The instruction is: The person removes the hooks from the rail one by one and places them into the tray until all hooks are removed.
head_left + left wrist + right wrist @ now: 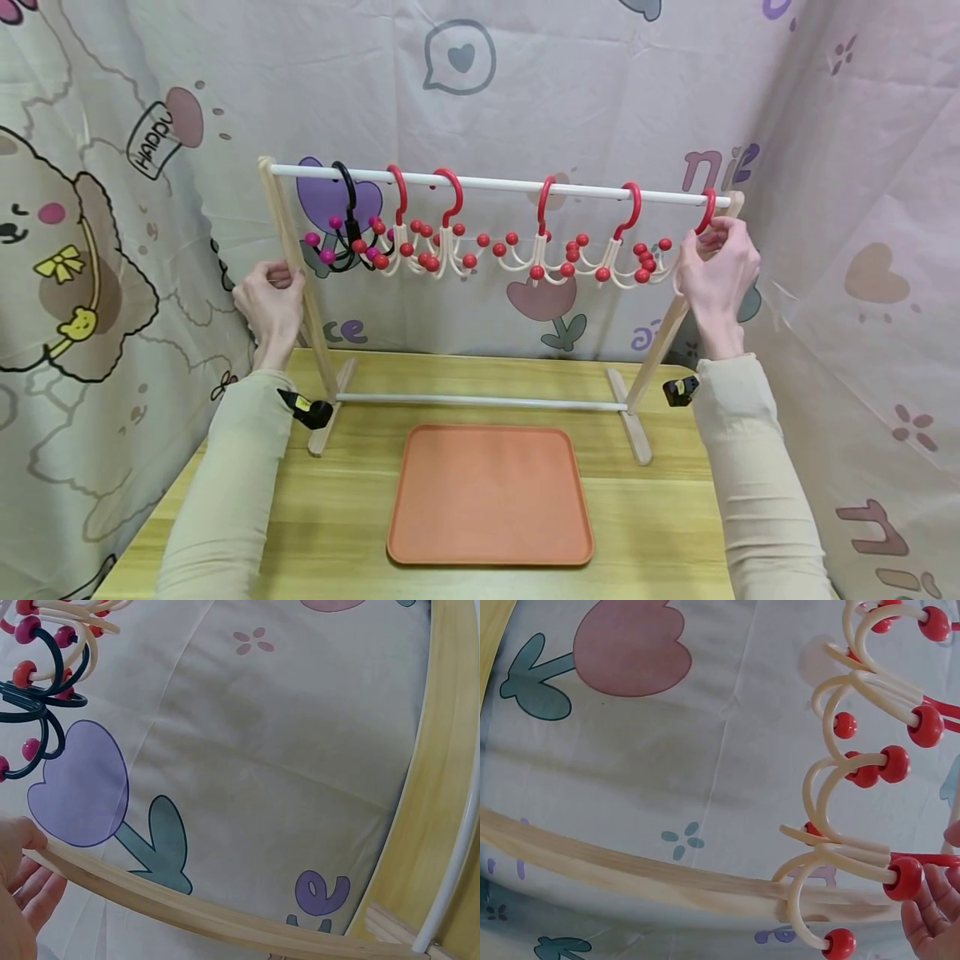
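A small wooden rack with a white top rod stands on the table. My left hand holds its left wooden post, thumb on one side and fingers on the other in the left wrist view. At the rod's right end, my right hand pinches a red-hooked, multi-armed hanger just below its hook. In the right wrist view that hanger's cream arms end in red balls. Several similar red-hooked hangers hang along the rod. A black hanger with magenta balls hangs at the left.
An orange tray lies on the wooden table in front of the rack. A lower white rod joins the rack's wooden feet. Printed cloth surrounds the table at the back and sides.
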### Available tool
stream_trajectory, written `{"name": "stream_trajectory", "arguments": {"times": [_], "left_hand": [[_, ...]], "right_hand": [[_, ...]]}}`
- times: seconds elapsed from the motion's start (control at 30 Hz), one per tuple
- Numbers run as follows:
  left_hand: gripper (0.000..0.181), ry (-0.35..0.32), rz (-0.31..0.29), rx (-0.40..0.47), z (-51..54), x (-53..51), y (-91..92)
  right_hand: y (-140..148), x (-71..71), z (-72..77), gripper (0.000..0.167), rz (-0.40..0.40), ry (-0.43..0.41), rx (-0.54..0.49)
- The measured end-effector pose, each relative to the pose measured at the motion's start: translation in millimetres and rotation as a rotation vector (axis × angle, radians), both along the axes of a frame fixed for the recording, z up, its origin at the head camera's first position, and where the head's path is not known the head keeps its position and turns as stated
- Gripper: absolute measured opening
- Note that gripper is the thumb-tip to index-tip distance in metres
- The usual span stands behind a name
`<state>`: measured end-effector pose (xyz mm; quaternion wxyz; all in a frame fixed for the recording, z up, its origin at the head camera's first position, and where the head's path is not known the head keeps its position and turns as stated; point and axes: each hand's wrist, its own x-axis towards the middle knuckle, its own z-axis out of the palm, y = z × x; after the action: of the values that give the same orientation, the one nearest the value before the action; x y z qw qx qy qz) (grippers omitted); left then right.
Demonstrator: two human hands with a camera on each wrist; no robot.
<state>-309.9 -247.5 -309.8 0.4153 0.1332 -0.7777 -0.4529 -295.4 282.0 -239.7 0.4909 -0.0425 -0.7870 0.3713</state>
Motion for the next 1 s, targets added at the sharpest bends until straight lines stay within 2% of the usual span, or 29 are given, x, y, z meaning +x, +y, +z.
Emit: {"name": "stream_trajectory", "arguments": {"times": [0.5,1.0], "left_hand": [[0.028,-0.023,-0.015,0.016,0.0,0.6,-0.4],[0.029,-0.043,-0.044,0.034,2.1,1.9,-0.1]], "right_hand": [[0.0,-1.5,9.6,0.033,0.005,-0.055,-0.012],[-2.1,0.7,13.4,0.031,0.008,-0.058,0.011]]}}
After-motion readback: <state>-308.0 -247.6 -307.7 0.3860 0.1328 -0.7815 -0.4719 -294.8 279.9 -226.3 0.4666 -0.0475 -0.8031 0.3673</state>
